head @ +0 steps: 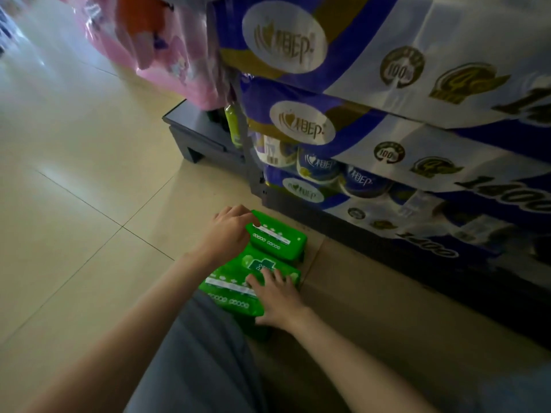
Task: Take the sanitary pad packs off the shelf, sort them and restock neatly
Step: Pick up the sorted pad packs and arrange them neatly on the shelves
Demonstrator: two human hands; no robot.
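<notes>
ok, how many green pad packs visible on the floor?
2 clearly visible. The far pack lies nearer the shelf base, left hand gripping its left end. The near pack lies beside the knee, right hand resting flat on top. More may be stacked underneath, hidden.

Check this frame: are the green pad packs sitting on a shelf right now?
No, the green pad packs lie on the tiled floor under the left hand and right hand.

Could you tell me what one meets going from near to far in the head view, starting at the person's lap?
Grey trouser leg → right hand resting on the near green pack → left hand on the far green pack → blue tissue bundles → pink packs.
</notes>
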